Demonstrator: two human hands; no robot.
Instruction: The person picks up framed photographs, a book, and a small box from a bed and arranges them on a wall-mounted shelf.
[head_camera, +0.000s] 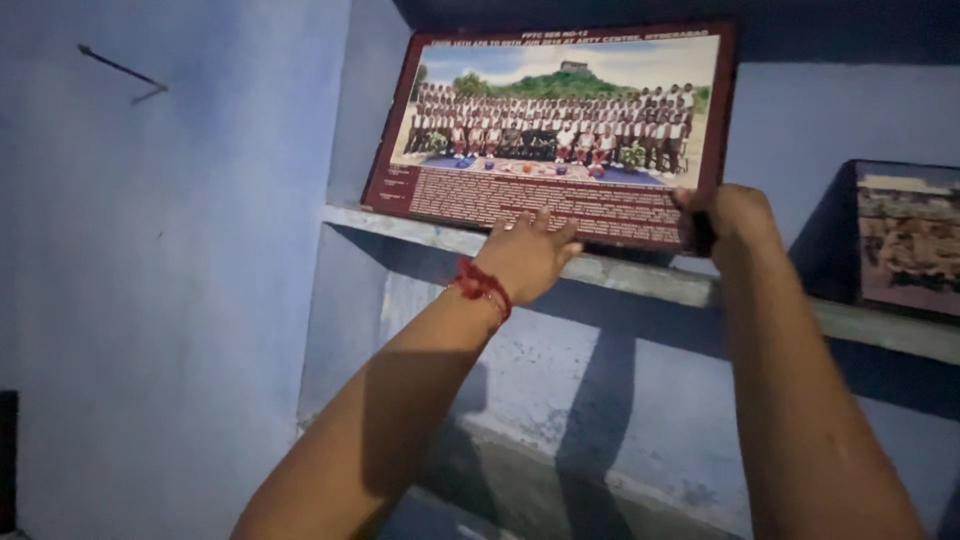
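on a grey wall shelf (640, 280), large framed group photo (560, 130) leaning back, long axis left to right. left hand (527, 255) flat, fingers spread against its lower edge; right hand (735, 220) clamped round the lower right corner. smaller framed picture (905, 235) just right.

A shelf (640, 278) runs from centre left down toward the right edge of the frame. On it, at upper centre, stands a framed photo (560, 130), leaning back against the wall. A second picture (908, 238) stands on the shelf at far right, well apart from the first. The left hand (525, 255) lies on the photo's lower edge; the right hand (735, 220) holds its lower right corner. A nail (120, 70) sticks from the wall at upper left.
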